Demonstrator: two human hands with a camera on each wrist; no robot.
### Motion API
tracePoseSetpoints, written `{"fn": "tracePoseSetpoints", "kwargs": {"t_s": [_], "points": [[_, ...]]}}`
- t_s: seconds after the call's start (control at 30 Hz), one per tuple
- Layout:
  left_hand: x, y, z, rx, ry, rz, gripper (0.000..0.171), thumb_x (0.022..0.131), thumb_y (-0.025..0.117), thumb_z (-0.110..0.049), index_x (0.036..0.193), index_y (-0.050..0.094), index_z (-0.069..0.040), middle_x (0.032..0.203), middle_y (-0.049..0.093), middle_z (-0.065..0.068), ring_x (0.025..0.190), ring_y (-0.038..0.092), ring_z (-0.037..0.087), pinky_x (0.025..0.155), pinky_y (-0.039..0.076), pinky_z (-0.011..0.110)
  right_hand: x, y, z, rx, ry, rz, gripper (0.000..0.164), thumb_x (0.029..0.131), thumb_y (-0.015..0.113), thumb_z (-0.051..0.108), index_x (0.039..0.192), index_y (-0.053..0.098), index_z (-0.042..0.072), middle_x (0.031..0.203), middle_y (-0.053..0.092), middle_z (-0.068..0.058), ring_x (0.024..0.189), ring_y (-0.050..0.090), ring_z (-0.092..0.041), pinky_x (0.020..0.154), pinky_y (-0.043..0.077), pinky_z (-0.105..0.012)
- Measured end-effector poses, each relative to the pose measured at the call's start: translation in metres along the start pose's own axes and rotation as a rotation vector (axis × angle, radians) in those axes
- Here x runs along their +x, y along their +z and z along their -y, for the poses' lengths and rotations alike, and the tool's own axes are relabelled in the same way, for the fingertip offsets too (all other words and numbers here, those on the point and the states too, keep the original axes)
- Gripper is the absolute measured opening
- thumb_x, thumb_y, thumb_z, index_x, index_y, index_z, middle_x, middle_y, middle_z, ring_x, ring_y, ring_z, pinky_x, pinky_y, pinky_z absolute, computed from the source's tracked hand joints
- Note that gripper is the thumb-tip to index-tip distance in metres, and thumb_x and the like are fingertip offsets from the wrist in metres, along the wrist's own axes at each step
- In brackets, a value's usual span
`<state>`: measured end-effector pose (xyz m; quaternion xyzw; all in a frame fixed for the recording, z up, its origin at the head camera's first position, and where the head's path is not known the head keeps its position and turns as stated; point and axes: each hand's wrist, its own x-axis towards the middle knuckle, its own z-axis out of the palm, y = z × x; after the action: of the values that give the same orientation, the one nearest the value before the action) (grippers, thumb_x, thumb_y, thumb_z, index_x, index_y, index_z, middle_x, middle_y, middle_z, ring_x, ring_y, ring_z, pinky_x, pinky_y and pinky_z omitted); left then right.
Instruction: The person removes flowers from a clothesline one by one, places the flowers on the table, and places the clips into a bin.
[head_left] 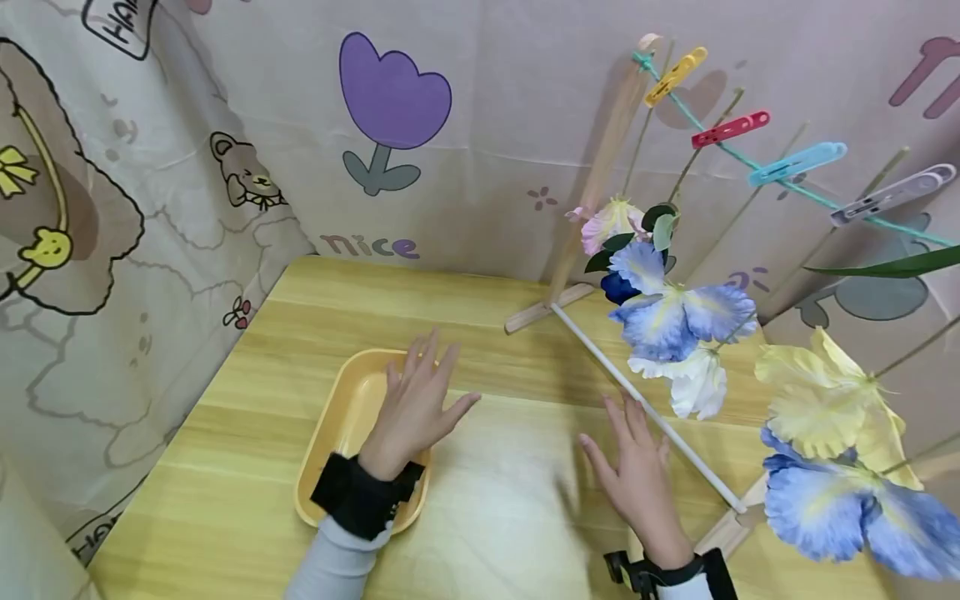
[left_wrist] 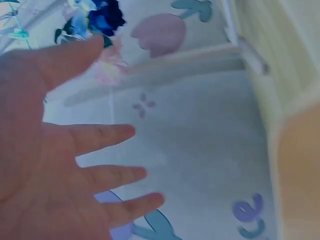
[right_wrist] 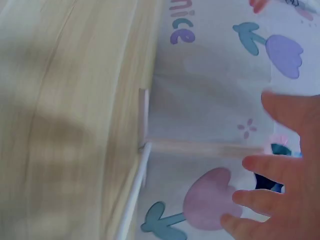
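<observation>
My left hand (head_left: 416, 408) is held over the yellow plastic tray (head_left: 352, 404), fingers spread and nothing in them. In the left wrist view its palm and straight fingers show, with the tray's edge blurred at the right. My right hand (head_left: 637, 479) hovers over the table beside the white rod (head_left: 611, 367) of a wooden stand, fingers spread and holding nothing. The right wrist view shows that same rod (right_wrist: 134, 195) at the lower left of the fingers. The visible part of the tray holds nothing; my left hand and wrist strap hide the rest.
The stand's wooden post (head_left: 600, 175) rises at the back. A teal cord (head_left: 813, 197) carries yellow (head_left: 675, 77), red (head_left: 731, 130), blue (head_left: 798, 164) and grey (head_left: 892, 193) clothespins. Blue (head_left: 663, 321), white (head_left: 697, 383) and yellow (head_left: 817, 408) artificial flowers crowd the right. A printed curtain (head_left: 495, 125) hangs behind.
</observation>
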<state>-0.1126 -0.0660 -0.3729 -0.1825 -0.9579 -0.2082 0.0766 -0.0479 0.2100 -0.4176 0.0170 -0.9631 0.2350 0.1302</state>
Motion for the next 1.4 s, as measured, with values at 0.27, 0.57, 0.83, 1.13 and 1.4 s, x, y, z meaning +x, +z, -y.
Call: {"fn": "tracePoseSetpoints", "kwargs": {"t_s": [0.27,0.57,0.83,1.13,1.4], "points": [[0.074,-0.009,-0.048,0.099,0.151,0.42,0.044,0.093,0.052,-0.046,0.11,0.062,-0.007,0.117,0.063,0.007,0.105,0.06,0.024,0.096,0.04,0.051,-0.025,-0.007,-0.033,0.008,0.107,-0.129,0.046,0.086,0.065,0.014,0.121,0.052,-0.013,0.124,0.051,-0.036,0.11,0.05,-0.055,0.09,0.041,-0.06],[0.13,0.067,-0.039,0.281,-0.071,0.664,0.045,0.091,0.054,-0.043,0.125,0.058,-0.014,0.143,0.044,0.007,0.134,0.038,0.027,0.106,0.033,0.049,-0.101,0.004,-0.082,-0.093,0.431,-0.008,0.054,0.091,0.051,0.023,0.119,0.043,-0.022,0.118,0.043,-0.043,0.101,0.047,-0.059,0.082,0.041,-0.06],[0.124,0.103,-0.01,0.316,-0.167,0.644,0.065,0.093,0.051,-0.044,0.146,0.032,-0.012,0.155,0.025,0.002,0.145,0.017,0.026,0.112,0.023,0.051,-0.115,0.03,-0.078,-0.09,0.515,0.081,0.064,0.092,0.051,0.029,0.123,0.037,-0.026,0.128,0.034,-0.049,0.119,0.035,-0.059,0.096,0.036,-0.061],[0.132,0.091,-0.019,0.317,-0.166,0.678,0.054,0.092,0.049,-0.046,0.136,0.05,-0.014,0.152,0.03,0.009,0.144,0.019,0.029,0.111,0.021,0.052,-0.107,0.016,-0.077,-0.125,0.491,0.113,0.07,0.092,0.053,0.033,0.129,0.033,-0.023,0.133,0.029,-0.046,0.121,0.032,-0.059,0.093,0.037,-0.062],[0.149,0.112,0.004,0.24,-0.052,0.631,0.033,0.089,0.054,-0.045,0.086,0.074,-0.019,0.096,0.07,-0.001,0.101,0.062,0.021,0.103,0.032,0.053,-0.08,-0.011,-0.092,-0.12,0.388,0.27,0.073,0.095,0.047,0.037,0.13,0.028,-0.025,0.134,0.026,-0.048,0.12,0.033,-0.06,0.094,0.037,-0.062]]}}
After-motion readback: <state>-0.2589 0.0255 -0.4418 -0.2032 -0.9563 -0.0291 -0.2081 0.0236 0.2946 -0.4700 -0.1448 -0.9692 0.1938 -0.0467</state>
